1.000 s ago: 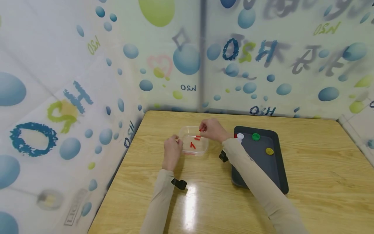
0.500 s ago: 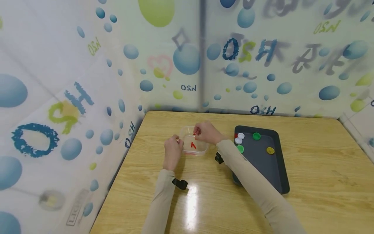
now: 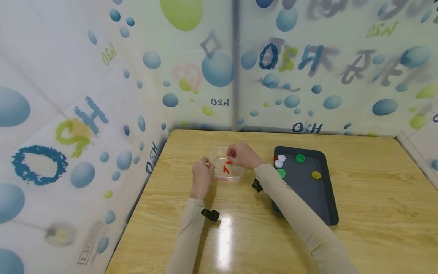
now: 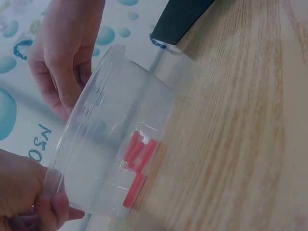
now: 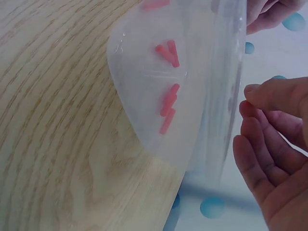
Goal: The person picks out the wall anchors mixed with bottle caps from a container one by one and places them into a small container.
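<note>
A clear plastic container (image 3: 236,177) stands on the wooden table, with several short red sticks (image 3: 226,169) lying on its bottom. My left hand (image 3: 202,176) pinches its left rim between thumb and fingers, also seen in the left wrist view. My right hand (image 3: 243,155) hovers over the right side of the container. In the right wrist view its thumb and fingers are loosely bent near the rim, and I see nothing held between them. Through the container wall, the red sticks (image 5: 169,100) show in loose clusters.
Right of the container lies a dark grey tray (image 3: 304,198). It bears white bottle caps (image 3: 278,164), green caps (image 3: 300,158), a yellow cap (image 3: 316,175) and a partly hidden red thing at its left edge. My right forearm crosses over the tray. Patterned walls border the table.
My right hand has moved left and slightly down over the container. The red stick it held is released and now lies among the others. The left hand stays on the rim.
</note>
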A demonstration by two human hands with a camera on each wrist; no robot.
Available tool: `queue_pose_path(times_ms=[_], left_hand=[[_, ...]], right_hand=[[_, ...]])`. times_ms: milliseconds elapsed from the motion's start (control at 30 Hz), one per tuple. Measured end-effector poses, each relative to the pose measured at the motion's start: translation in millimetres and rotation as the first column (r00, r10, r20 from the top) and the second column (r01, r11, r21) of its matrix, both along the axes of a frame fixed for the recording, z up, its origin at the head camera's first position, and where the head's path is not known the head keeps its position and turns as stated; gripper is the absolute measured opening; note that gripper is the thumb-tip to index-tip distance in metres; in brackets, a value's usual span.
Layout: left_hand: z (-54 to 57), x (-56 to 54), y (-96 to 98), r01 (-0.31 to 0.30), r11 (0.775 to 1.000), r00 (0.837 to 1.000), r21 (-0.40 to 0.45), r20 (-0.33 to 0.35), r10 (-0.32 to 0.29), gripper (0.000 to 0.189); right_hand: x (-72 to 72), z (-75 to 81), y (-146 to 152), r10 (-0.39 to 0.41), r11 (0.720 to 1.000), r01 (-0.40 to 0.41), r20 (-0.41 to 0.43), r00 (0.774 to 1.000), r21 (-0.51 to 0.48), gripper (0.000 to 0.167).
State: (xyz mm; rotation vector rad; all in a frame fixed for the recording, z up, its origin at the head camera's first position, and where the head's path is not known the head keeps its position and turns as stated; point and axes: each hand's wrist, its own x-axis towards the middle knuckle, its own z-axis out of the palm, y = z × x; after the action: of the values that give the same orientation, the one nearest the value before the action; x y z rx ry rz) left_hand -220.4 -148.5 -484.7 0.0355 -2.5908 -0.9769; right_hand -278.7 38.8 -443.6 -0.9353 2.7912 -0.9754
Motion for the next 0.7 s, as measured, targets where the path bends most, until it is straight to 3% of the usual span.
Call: queue_pose_path(times_ms=[267,533,700], left_hand=[[1.2,1.9,-1.3,0.003,1.000,1.000,0.010,-0.019,-0.003,0.017],[2.2,3.7,-0.7,0.007,1.000,0.999,0.007,-0.051,-0.006,0.016],[3.1,4.9,2.2,0.006,1.000,1.000,0.002,-0.027,-0.006,0.018]], right_hand=[[-0.2,7.5,35,-0.042,0.999,0.042,-0.043,0.998,-0.005,0.005],[0.3,17.4,80,-0.150,0.989,0.150,-0.018,0.988,0.006,0.010],[5.8,16.2,107,-0.188,0.982,0.188,-0.005,0.982,-0.006,0.014]])
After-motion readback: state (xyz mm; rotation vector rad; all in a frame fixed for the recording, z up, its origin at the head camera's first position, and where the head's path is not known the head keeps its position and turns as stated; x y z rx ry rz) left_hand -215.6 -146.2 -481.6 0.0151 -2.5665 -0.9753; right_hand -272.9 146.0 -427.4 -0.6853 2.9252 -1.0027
